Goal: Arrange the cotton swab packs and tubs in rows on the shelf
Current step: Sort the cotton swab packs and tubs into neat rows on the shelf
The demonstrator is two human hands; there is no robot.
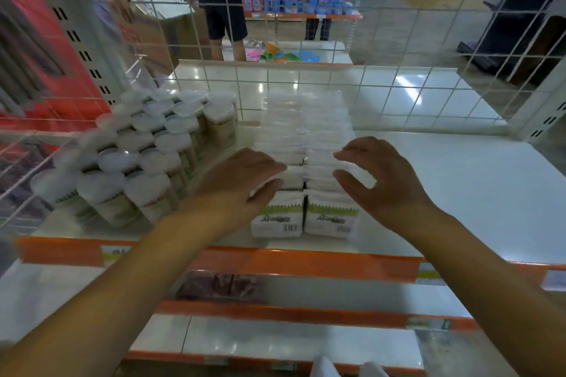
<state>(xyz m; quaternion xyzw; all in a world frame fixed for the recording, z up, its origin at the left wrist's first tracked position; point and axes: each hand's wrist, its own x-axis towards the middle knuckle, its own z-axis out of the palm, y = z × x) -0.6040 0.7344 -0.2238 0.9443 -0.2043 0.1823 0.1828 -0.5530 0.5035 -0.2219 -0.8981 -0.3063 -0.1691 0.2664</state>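
Two rows of white cotton swab packs (306, 131) with green labels run from the shelf's front edge toward the wire back. To their left stand several rows of round clear tubs (147, 147) with white lids. My left hand (242, 174) lies flat on the near packs of the left row, fingers together. My right hand (382, 174) hovers over the right row's near packs, fingers curled and apart, holding nothing. The white shelf (459, 193) carries them all.
A wire grid panel (398, 95) backs the shelf. An orange price rail (306, 263) lines its front edge, with lower shelves below. Behind the grid, a person in red top and dark shorts (220, 3) stands next to a cardboard box (153, 30).
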